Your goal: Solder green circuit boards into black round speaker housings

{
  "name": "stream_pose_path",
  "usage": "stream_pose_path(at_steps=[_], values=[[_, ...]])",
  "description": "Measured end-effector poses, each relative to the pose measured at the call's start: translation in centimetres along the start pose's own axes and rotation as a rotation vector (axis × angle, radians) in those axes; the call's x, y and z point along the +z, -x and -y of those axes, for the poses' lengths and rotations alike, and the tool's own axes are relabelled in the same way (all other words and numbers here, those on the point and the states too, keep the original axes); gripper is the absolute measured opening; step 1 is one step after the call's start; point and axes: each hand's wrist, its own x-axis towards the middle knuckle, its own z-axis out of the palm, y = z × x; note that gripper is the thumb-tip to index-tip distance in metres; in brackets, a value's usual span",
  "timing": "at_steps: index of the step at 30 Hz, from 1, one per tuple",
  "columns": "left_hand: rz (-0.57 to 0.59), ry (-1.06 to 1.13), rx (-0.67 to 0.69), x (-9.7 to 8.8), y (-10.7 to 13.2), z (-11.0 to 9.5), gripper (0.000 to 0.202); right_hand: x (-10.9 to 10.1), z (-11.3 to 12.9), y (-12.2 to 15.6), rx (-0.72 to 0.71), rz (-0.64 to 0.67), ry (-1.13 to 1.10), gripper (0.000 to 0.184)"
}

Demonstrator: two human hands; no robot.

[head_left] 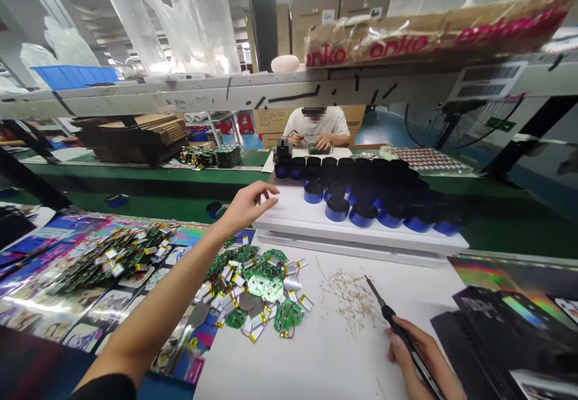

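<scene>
Above white bench (316, 358), soldering iron (406, 343) between right-hand fingers (396, 341).

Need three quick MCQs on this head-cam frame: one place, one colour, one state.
1. Where is the pile of green circuit boards relative to the wire clippings?
A. To their left
B. To their right
C. On top of them

2. What colour are the bands on the rolls on the white stand?
A. Red
B. Yellow
C. Blue

3. While the right hand holds the soldering iron, the left hand is:
A. Holding a circuit board
B. Empty
C. Holding a roll

1: A, the pile lies left of the clippings.
2: C, blue shows below the black tops.
3: B, its fingers are spread with nothing in them.
</scene>
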Motion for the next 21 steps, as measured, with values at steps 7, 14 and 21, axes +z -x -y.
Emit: stream_pose_path(at_steps=[7,14,21], values=[[0.119,-0.035,0.117,6.2,-5.1,-1.3,0.041,0.1,-0.5,-0.1,-0.084,0.092,-0.038,0.042],[0.003,-0.018,-0.011,9.7,-5.6,-1.5,0.023,-0.3,0.0,0.0,-0.114,0.185,-0.029,0.037],[-0.078,0.237,-0.051,6.7,-3.4,-2.0,0.047,-0.4,0.7,-0.4,-0.053,0.198,0.032,0.044]])
